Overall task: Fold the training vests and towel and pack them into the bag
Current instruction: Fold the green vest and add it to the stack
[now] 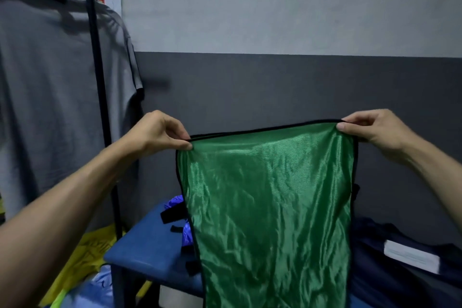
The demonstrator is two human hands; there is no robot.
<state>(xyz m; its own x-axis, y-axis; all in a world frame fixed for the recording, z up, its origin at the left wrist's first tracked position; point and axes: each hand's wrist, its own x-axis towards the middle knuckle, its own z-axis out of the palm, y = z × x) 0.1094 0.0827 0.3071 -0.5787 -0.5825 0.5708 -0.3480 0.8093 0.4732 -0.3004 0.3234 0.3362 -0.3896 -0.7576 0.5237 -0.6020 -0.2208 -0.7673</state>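
A shiny green training vest [270,207] with black trim hangs in the air in front of me, spread flat between both hands. My left hand [160,132] pinches its top left corner. My right hand [370,130] pinches its top right corner. Behind the vest, a blue vest [178,204] with black straps lies on a blue bench [147,250], mostly hidden. A dark navy bag [390,270] lies at the right on the bench side, partly covered by the green vest. No towel can be picked out for certain.
A black clothes-rack pole [100,97] stands at the left with a grey T-shirt [45,97] hanging on it. Yellow and light blue fabric [82,272] lies on the floor at the lower left. A white label or paper [412,256] lies on the bag. A grey wall is behind.
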